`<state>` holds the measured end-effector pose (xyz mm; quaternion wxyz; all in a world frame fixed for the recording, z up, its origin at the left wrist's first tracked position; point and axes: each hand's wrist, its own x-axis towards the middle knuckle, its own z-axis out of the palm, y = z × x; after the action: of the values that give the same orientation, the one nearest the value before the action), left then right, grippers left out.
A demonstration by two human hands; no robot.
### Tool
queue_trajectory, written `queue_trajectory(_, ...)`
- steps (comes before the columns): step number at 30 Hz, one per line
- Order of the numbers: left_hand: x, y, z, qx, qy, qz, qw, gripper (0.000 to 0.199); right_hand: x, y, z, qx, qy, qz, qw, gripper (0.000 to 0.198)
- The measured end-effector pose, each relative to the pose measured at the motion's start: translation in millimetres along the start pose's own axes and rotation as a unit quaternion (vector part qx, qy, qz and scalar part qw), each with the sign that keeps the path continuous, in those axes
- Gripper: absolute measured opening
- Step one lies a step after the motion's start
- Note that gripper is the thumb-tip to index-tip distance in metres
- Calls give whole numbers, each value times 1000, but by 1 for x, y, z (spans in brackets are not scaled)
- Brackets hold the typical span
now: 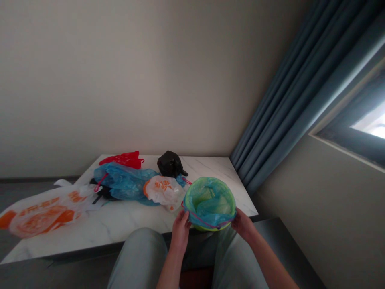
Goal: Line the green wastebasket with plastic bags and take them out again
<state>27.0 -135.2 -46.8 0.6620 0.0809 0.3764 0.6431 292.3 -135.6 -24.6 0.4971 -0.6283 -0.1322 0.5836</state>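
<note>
A green round basket-like bin [227, 188] stands at the table's front edge, between my hands. Inside it and folded over its rim is a thin blue plastic bag [210, 208] with a pink drawstring along the near side. My left hand [181, 226] is closed on the bag's edge at the left of the rim. At the right side my right hand [241, 222] grips the same edge, its fingers partly hidden by the bin. Just left of the bin lies a white plastic bag with orange print [165, 190].
On the marble-patterned table [126, 224] lie a blue bag [126, 180], a red bag [123, 159], a knotted black bag [169, 163] and a large white-orange bag [54, 208] overhanging the left edge. A wall stands behind; a blue curtain [279, 92] hangs right.
</note>
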Motion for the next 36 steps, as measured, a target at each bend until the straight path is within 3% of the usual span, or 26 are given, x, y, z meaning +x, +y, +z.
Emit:
queue_trajectory(4, -1, -1, 1, 22, -18, 11, 1000, 45, 7, 2, -7, 69, -6, -17, 997, 10)
queue_trajectory(9, -1, -2, 0, 30, -34, 41, 998, 49, 7, 3, -13, 48, 54, -94, 993, 18)
queue_trajectory(13, -3, -1, 1, 43, -38, 60, 997, 40, 2, -1, -12, -46, 132, -188, 972, 29)
queue_trajectory(18, -7, 2, 4, 56, -69, 53, 995, 39, -1, -7, -11, -191, 169, -311, 916, 41)
queue_trajectory(24, -10, 1, 5, 61, -92, 33, 993, 52, -14, -20, 0, -238, 140, -319, 907, 45)
queue_trajectory(30, -11, -1, 5, 61, -89, 19, 994, 54, -36, -38, 13, -351, 124, -357, 857, 34)
queue_trajectory(32, -12, 0, 6, 59, -90, 20, 994, 55, -37, -39, 16, -350, 103, -349, 863, 32)
queue_trajectory(36, -12, 1, 5, 47, -85, 28, 995, 64, -34, -36, 19, -277, 60, -273, 919, 35)
